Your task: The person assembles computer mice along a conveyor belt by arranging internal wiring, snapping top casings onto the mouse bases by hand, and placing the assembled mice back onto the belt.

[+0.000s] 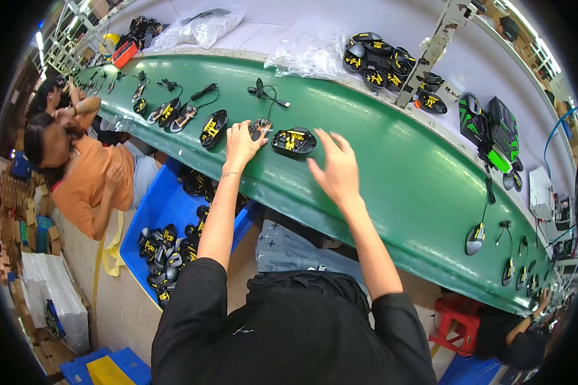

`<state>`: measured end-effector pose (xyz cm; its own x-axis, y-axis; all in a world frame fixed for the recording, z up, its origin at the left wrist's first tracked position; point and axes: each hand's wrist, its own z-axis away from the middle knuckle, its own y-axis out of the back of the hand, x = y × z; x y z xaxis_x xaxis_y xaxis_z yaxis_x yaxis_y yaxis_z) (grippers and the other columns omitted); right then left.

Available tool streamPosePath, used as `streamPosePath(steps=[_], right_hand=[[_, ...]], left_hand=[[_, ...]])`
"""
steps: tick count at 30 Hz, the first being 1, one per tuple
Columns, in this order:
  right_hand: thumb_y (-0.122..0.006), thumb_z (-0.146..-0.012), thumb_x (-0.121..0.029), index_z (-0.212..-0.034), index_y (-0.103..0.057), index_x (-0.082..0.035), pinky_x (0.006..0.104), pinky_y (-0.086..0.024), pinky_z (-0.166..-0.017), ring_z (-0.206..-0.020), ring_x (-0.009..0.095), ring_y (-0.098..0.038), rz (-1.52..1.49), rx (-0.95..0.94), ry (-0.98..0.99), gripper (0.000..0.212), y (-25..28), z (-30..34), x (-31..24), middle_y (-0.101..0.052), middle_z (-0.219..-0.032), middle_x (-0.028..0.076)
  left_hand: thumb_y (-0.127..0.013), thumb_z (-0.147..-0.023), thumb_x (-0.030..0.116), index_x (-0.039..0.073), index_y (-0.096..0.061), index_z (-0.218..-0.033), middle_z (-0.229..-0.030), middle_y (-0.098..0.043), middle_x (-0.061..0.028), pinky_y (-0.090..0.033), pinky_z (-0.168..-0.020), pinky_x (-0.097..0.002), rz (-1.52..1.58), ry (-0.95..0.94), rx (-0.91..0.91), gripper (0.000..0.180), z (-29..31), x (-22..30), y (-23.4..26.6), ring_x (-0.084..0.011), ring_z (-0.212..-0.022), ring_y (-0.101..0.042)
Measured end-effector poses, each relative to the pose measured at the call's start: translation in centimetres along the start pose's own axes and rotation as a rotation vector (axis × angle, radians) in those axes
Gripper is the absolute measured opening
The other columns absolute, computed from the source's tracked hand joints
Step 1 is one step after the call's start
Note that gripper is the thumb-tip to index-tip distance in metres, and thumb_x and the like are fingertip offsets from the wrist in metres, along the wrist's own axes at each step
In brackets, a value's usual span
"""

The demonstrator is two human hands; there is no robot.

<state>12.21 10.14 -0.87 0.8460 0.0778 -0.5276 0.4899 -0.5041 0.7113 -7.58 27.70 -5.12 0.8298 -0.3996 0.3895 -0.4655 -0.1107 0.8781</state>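
My left hand [241, 146] closes its thumb and fingers on the near side of a computer mouse base [261, 128], whose inner parts are exposed. From this base a black cable [268, 94] runs to the far side of the green belt. Just to the right lies a black mouse shell [294, 142] with its yellow inside facing up. My right hand [338, 168] hovers beside that shell, fingers apart and holding nothing. Another upturned shell [213, 129] rests to the left of my left hand.
The green conveyor belt [392, 167] carries more mouse parts at left and assembled mice [475, 239] at right. A blue bin [149, 215] of shells stands below left. Shells [379, 61] are piled on the far ledge by a metal post [435, 51]. A person in orange [96, 179] sits at left.
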Motion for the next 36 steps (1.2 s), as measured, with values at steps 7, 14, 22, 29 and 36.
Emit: streamPosePath(steps=[7,14,22,29,36], right_hand=[[-0.079,-0.068,-0.026,-0.132,-0.049,-0.004,0.0440,-0.044,-0.098,-0.114,0.036,-0.053,-0.029,-0.257,-0.099,0.074,-5.5,-2.7,1.5,-0.052,-0.131,0.016],[-0.082,-0.070,-0.031,-0.127,-0.056,-0.002,0.0407,-0.044,-0.099,-0.114,0.035,-0.056,0.118,0.059,-0.633,0.069,4.4,5.5,5.5,-0.060,-0.123,0.019],[-0.077,-0.081,-0.016,-0.122,-0.061,-0.004,0.0347,-0.049,-0.091,-0.105,0.025,-0.063,-0.005,0.188,-0.653,0.046,9.3,10.6,0.9,-0.065,-0.117,0.018],[-0.070,-0.089,-0.015,-0.111,-0.065,0.002,0.0234,-0.050,-0.068,-0.076,0.010,-0.064,-0.840,0.065,-1.021,0.029,5.8,11.8,-1.6,-0.071,-0.087,0.010],[-0.070,-0.086,-0.003,-0.111,-0.061,0.007,0.0243,-0.053,-0.069,-0.075,0.012,-0.065,-1.091,0.051,-1.086,0.028,4.6,11.0,-1.5,-0.070,-0.087,0.012]], left_hand=[[-0.088,-0.053,0.048,-0.002,-0.061,-0.108,-0.098,-0.067,-0.0226,-0.051,-0.082,-0.0401,0.132,0.170,-0.326,0.079,-0.7,0.6,0.6,-0.0347,-0.094,-0.065],[-0.069,-0.079,-0.001,-0.005,-0.054,-0.115,-0.107,-0.064,-0.0188,-0.057,-0.082,-0.0400,1.553,0.501,-0.662,0.039,8.3,6.1,2.2,-0.0285,-0.093,-0.068],[-0.065,-0.078,-0.007,-0.003,-0.047,-0.122,-0.116,-0.060,-0.0236,-0.058,-0.083,-0.0435,1.846,0.610,-0.646,0.048,16.7,12.8,1.2,-0.0342,-0.101,-0.065],[-0.027,-0.106,0.036,0.001,-0.049,-0.126,-0.117,-0.061,-0.0145,-0.058,-0.079,-0.0389,1.949,0.711,-0.588,0.046,17.8,14.5,0.8,-0.0215,-0.102,-0.064],[-0.030,-0.106,0.031,-0.001,-0.048,-0.128,-0.117,-0.062,-0.0128,-0.056,-0.082,-0.0328,1.771,0.627,-0.495,0.043,18.6,14.6,0.8,-0.0173,-0.100,-0.064]])
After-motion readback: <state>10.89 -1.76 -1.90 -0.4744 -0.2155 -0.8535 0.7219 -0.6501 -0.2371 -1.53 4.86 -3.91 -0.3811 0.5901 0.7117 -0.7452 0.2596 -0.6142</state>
